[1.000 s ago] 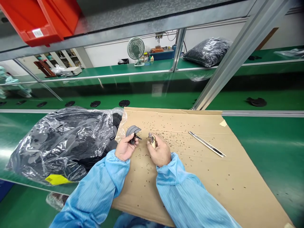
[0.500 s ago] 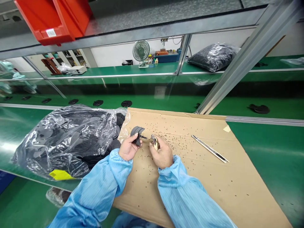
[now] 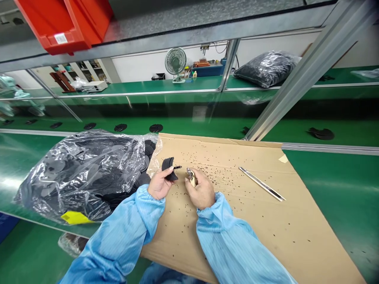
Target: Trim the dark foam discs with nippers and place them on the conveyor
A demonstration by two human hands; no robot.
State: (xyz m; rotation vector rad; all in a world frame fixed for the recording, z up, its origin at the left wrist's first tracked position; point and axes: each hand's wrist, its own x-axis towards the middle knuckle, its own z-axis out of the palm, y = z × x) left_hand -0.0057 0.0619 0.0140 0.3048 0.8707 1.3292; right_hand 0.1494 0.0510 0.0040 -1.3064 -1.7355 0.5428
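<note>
My left hand (image 3: 160, 184) pinches a curved black plastic piece (image 3: 168, 166), whose thin stub points right. Held in my closed right hand (image 3: 201, 190) is a pair of nippers (image 3: 191, 176) with cream handles, most of it covered by my fingers. Its metal jaws are a short gap away from the stub. Both hands are above a brown cardboard sheet (image 3: 251, 213) strewn with tiny black bits (image 3: 217, 175). Left of my left hand, a clear plastic bag (image 3: 89, 169) full of black round pieces lies with its mouth toward the cardboard.
A white and silver cutter knife (image 3: 262, 184) lies on the cardboard to the right. Black discs (image 3: 156, 128) sit in a row on the green strip behind. A metal post (image 3: 284, 90) slants up on the right, and a red bin (image 3: 66, 27) hangs over the upper left.
The black piece has turned in my left hand, so its stub now points slightly upward to the right. My right hand has shifted a little left with the nippers.
</note>
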